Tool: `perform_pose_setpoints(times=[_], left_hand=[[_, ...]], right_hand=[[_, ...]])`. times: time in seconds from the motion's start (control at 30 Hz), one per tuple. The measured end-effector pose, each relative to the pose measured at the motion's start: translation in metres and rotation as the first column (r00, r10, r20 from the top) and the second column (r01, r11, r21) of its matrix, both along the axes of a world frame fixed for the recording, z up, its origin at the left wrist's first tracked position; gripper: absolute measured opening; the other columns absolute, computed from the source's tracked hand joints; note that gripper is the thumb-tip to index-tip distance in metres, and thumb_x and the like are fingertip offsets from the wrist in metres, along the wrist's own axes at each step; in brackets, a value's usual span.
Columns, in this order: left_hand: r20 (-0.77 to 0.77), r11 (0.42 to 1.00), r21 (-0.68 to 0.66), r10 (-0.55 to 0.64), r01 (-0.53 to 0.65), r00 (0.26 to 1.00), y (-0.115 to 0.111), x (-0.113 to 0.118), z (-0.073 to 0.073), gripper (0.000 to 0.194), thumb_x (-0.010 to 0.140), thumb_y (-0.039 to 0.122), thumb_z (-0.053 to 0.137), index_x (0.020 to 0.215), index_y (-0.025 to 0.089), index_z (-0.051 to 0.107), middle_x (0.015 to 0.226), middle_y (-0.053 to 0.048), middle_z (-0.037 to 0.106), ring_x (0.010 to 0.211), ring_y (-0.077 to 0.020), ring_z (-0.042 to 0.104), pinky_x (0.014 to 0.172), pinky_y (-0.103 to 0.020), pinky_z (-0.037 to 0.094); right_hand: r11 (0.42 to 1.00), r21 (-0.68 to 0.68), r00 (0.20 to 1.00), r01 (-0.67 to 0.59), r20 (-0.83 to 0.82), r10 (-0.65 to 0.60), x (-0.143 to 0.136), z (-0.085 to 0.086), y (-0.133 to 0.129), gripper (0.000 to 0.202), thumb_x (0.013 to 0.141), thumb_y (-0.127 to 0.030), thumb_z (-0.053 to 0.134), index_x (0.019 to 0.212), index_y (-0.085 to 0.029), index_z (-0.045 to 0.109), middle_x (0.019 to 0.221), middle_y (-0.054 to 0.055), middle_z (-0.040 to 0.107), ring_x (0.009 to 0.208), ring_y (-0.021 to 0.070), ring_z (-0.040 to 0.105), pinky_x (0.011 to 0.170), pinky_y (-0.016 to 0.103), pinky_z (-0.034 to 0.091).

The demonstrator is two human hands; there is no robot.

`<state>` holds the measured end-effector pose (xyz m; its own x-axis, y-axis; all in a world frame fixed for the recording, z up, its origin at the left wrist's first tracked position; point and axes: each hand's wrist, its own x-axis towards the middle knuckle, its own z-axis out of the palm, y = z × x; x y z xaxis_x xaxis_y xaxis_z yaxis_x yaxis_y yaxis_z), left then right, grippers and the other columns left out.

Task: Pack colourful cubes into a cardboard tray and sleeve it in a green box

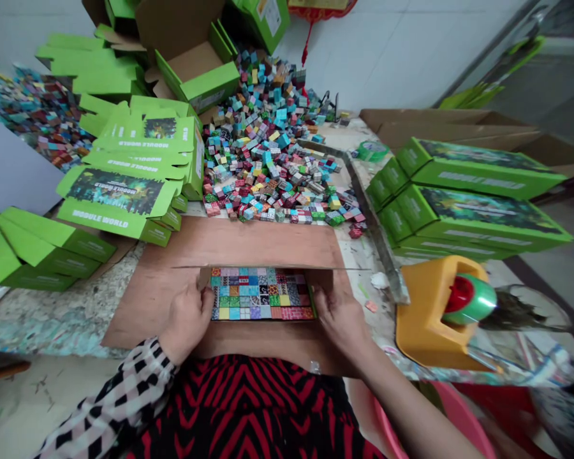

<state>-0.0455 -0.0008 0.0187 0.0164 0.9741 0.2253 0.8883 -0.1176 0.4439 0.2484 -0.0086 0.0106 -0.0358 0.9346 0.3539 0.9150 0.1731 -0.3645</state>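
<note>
An open cardboard box [249,245] lies flat on the table in front of me, its flaps spread out. Inside it sits a tight grid of small coloured printed cubes [262,294]. My left hand [187,320] rests on the box's left side flap, thumb at the left edge of the cube grid. My right hand [340,315] presses on the right side, fingers at the right edge of the grid. Neither hand lifts anything.
A big heap of loose coloured cubes [268,140] lies beyond the box. Green "Module World" cartons are stacked at left [124,185] and right [459,197]. An orange tape dispenser with green tape [440,312] stands at right. A metal strip [373,223] runs along the table.
</note>
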Motion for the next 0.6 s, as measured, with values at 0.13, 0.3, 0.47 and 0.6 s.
perform_pose_setpoints(times=[0.13,0.3,0.47,0.6], left_hand=[[0.046,1.0,0.025,0.01,-0.012,0.999,-0.003,0.006,0.004,0.031,0.085,0.029,0.038,0.102,0.009,0.056,0.057,-0.005,0.06,0.05,-0.0213,0.059,0.048,-0.029,0.042],[0.189,0.999,-0.031,0.047,-0.042,0.981,-0.007,0.012,0.007,0.034,0.085,0.027,0.04,0.112,0.009,0.053,0.056,-0.002,0.059,0.049,-0.0197,0.059,0.049,-0.028,0.044],[0.291,0.998,-0.039,0.058,-0.049,0.955,-0.008,0.016,0.007,0.04,0.085,0.025,0.041,0.121,0.01,0.051,0.072,-0.006,0.066,0.074,-0.0227,0.067,0.071,-0.034,0.054],[0.362,1.0,0.011,0.015,-0.02,0.932,-0.007,0.018,0.009,0.042,0.087,0.024,0.04,0.127,0.014,0.05,0.111,-0.011,0.065,0.108,-0.0232,0.06,0.096,-0.038,0.047]], right_hand=[[0.999,-0.038,0.998,0.028,-0.053,-0.03,0.0,-0.001,-0.002,0.043,0.091,-0.032,0.034,0.125,-0.014,0.053,0.071,0.009,0.068,0.066,0.0246,0.064,0.061,0.034,0.049],[0.999,-0.045,0.987,-0.012,-0.161,0.005,0.0,-0.002,-0.005,0.043,0.094,-0.034,0.033,0.128,-0.018,0.053,0.096,0.011,0.07,0.09,0.0252,0.066,0.075,0.035,0.052],[0.999,-0.011,0.977,-0.039,-0.209,0.036,-0.004,-0.001,-0.006,0.042,0.094,-0.032,0.034,0.133,-0.023,0.047,0.118,0.008,0.063,0.113,0.0243,0.056,0.095,0.04,0.045],[0.999,-0.014,0.981,-0.032,-0.191,0.028,-0.005,-0.001,-0.006,0.043,0.093,-0.032,0.035,0.134,-0.023,0.044,0.108,0.009,0.067,0.1,0.0251,0.063,0.089,0.041,0.048]])
